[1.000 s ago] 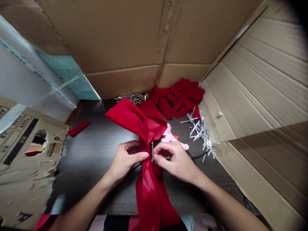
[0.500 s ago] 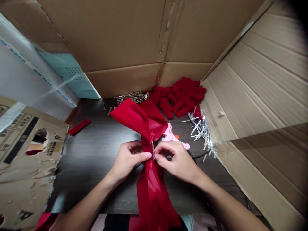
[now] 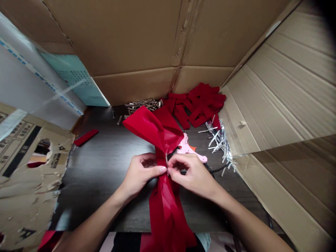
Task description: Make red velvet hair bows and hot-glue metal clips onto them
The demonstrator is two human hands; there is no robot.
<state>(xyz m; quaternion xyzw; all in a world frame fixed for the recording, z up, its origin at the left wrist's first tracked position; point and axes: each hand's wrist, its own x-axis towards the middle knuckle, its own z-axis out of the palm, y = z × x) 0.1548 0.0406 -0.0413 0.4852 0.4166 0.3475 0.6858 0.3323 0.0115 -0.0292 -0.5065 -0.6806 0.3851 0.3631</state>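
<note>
A large red ribbon bow [image 3: 170,210] stands gathered at its middle, with loops fanning out above and long tails hanging over the table's front edge. My left hand [image 3: 143,171] is closed on the gathered middle, its thumb pressed across the front. On the right side of that middle runs a thin silvery twist tie [image 3: 167,161], upright along the ribbon. My right hand [image 3: 190,171] pinches the tie's lower part between thumb and forefinger. The ribbon and fingertips partly hide the tie.
Behind lie metal clips [image 3: 147,104] and a heap of red fabric strips [image 3: 203,103]. A pink glue gun [image 3: 187,148] rests just beyond my right hand. Silver ties [image 3: 220,141] are scattered at right. One red strip [image 3: 86,137] lies at left. Cardboard walls [image 3: 136,38] enclose the table.
The bow's upper loops have shifted very slightly right, and the silvery tie looks a little more bent. Both hands keep nearly the same place and hold.
</note>
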